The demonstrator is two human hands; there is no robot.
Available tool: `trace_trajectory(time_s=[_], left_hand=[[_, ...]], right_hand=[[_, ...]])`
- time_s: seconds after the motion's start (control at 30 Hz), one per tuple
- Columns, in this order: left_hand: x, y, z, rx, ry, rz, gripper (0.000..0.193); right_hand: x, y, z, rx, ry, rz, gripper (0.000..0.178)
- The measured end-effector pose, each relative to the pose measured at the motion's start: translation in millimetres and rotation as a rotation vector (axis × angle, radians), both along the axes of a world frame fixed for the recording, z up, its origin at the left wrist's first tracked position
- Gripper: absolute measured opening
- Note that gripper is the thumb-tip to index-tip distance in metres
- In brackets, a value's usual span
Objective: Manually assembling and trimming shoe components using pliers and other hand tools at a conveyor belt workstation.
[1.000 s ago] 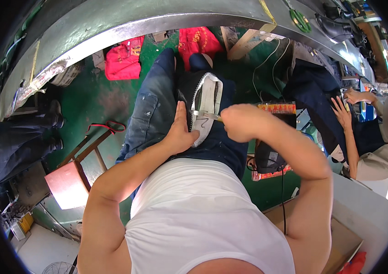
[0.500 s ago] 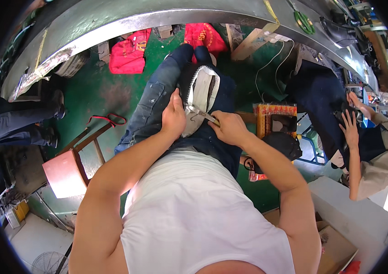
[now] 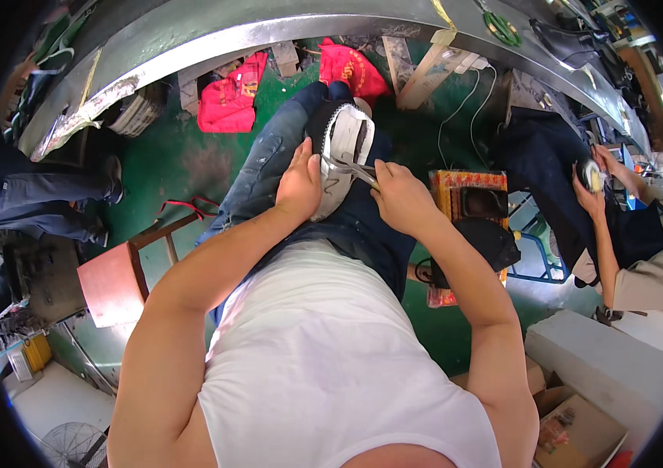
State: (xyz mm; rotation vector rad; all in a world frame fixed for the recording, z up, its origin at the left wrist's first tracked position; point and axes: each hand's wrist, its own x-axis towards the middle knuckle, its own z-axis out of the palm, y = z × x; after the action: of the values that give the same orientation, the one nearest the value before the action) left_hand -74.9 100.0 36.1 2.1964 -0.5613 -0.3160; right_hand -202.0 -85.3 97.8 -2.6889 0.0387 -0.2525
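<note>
A half-made shoe [image 3: 344, 134] rests on my lap, its pale underside facing up and a dark upper around it with a jagged white edge. My left hand [image 3: 298, 181] is closed along its left side, steadying it. My right hand [image 3: 405, 196] grips lasting pincers [image 3: 358, 169] by the handles, and the metal jaws lie over the shoe's edge near my left fingers. Whether the jaws pinch the material, I cannot tell.
Ahead runs a metal workbench [image 3: 253, 30] with green-handled scissors [image 3: 501, 28]. Red bags [image 3: 230, 97] lie beneath it. A stool [image 3: 113, 285] stands left. On the right are a patterned box [image 3: 444, 187] and a co-worker's hand [image 3: 590, 195] holding a pale object.
The shoe has tilted slightly, and the pincers have shifted a little up and right with my right hand. The co-worker's hands have come together around a pale object.
</note>
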Motion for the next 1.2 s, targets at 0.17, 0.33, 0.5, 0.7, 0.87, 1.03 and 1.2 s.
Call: trace_trajectory(time_s=[0.17, 0.33, 0.5, 0.7, 0.87, 1.03, 1.2], left_hand=[[0, 2, 7, 0.009, -0.029, -0.074, 0.053], [-2, 9, 15, 0.031, -0.145, -0.192, 0.053], [8, 11, 33, 0.236, -0.103, -0.441, 0.053], [17, 7, 37, 0.293, -0.114, -0.451, 0.054], [21, 0, 49, 0.356, -0.035, -0.510, 0.054], [24, 8, 42, 0.290, -0.060, -0.505, 0.051], [26, 10, 46, 0.314, -0.035, -0.548, 0.051]], right_hand=[[15, -25, -38, 0.016, 0.076, 0.005, 0.023], [2, -33, -52, 0.070, 0.098, -0.019, 0.022], [0, -44, -39, 0.089, 0.305, -0.032, 0.023], [20, -54, 28, 0.412, 0.554, -0.042, 0.032], [54, -30, -15, 0.216, 0.354, -0.105, 0.040], [52, -22, -8, 0.314, 0.369, -0.106, 0.051], [49, -20, -5, 0.502, 0.485, -0.165, 0.054]])
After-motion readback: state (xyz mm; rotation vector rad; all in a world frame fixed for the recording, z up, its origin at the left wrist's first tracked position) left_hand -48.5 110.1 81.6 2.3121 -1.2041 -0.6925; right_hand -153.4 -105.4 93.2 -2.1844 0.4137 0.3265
